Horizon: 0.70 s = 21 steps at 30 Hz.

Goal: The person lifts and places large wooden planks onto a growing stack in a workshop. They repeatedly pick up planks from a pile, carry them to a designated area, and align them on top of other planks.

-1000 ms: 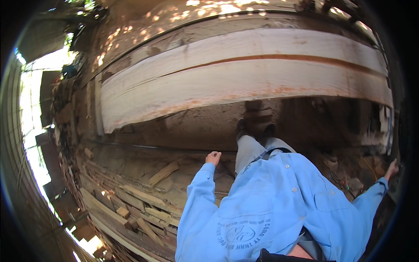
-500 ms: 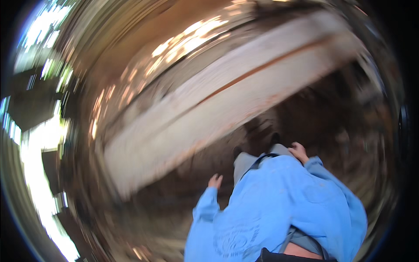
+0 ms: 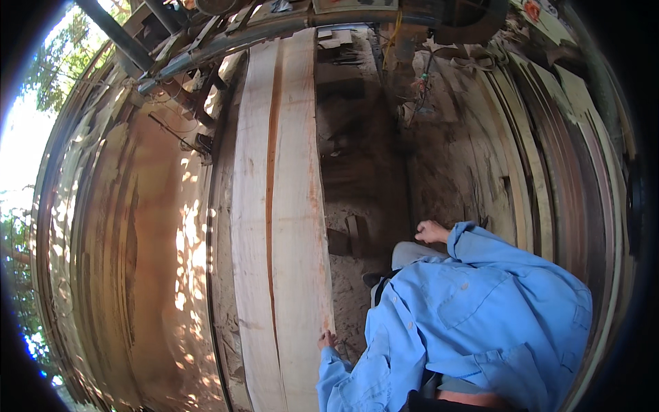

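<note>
Stood in a sawmill shed, seen from above, blue long-sleeved shirt [image 3: 480, 309] filling the near right. Left hand [image 3: 327, 339] set against the right edge of a long pale plank [image 3: 278, 206], fingertips touching the wood near its near end; whether curled over the edge or merely resting there, cannot tell. Right hand [image 3: 432, 231] held free above the sawdust floor [image 3: 357, 192], fingers loosely curled on nothing, well apart from the plank. Plank ran from the near edge far up the middle of the scene, a reddish seam [image 3: 272, 172] along its length splitting it into two pale strips. Lay on a wider, darker slab [image 3: 151, 240] to the left, dappled with sunlight. Dark shoe [image 3: 374, 278] planted on the floor just right of the plank, between the two hands. Thin curved boards [image 3: 549, 151] stacked along the right wall. Metal pipes and machine parts [image 3: 226, 34] crossed the far end. Trees and bright sky [image 3: 27, 137] showed at far left.
</note>
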Available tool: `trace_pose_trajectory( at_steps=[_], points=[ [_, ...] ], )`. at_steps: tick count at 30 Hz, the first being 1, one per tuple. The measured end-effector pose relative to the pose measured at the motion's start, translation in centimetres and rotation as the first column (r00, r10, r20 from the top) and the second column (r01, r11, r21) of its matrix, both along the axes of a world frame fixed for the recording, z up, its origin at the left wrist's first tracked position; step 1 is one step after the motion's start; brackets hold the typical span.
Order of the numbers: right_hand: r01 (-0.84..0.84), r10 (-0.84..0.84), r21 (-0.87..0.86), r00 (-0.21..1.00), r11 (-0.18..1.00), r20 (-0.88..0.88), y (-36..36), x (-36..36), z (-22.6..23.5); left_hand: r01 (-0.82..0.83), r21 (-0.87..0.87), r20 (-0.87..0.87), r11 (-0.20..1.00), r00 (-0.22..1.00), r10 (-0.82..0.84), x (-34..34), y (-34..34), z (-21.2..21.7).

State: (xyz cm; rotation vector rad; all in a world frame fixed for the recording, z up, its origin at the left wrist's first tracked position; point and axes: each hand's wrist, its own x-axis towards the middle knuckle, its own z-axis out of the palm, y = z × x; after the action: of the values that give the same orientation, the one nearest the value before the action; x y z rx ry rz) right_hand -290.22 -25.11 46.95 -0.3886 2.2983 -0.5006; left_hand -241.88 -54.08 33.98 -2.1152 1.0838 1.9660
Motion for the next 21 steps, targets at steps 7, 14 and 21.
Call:
trace_pose_trajectory(
  at_steps=[7,14,21],
  points=[
    [0.240,-0.240,0.022,0.952,0.970,0.191,9.2,6.0,0.2,0.214,-0.140,-0.063,0.967,0.972,-0.224,-3.7,2.8,1.2],
    [0.345,-0.311,-0.297,0.937,0.890,0.157,19.3,12.0,-4.0,0.609,-0.152,0.076,0.778,0.792,-0.605,-0.1,13.1,-0.8],
    [0.152,-0.198,0.152,0.911,0.977,0.361,34.2,23.0,-7.1,0.390,-0.117,0.071,0.913,0.921,-0.384,15.1,31.1,6.0]
  ],
)
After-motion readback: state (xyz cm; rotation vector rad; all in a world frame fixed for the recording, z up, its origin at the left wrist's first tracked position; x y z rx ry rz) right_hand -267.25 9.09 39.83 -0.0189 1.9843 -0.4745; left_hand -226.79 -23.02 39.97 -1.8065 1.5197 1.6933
